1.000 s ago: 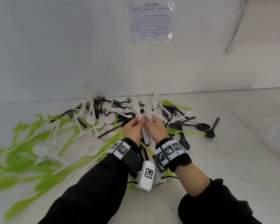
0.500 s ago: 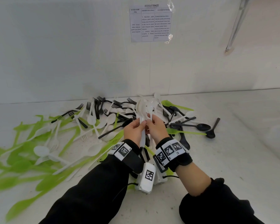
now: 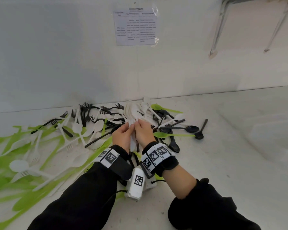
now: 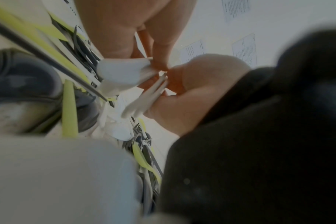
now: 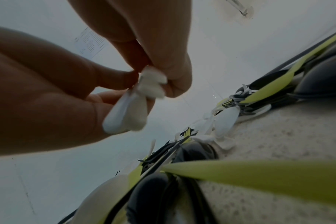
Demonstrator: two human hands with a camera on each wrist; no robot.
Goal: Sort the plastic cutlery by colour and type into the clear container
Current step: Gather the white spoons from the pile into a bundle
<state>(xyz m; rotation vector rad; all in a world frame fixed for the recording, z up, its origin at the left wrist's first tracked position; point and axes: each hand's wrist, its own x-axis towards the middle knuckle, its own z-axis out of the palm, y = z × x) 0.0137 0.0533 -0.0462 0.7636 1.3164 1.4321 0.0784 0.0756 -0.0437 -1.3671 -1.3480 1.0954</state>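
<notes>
White spoons: a small bundle held upright between both hands, above the mixed cutlery pile near the far wall. I judge them very light, thin, springy and slick; they fan apart easily, so the grip belongs on the stacked handles, not the bowls. My left hand and right hand both curl round the handles. The head view shows the bowls fanned; the right wrist view shows only the handle ends pinched together. Clear container: not identifiable.
</notes>
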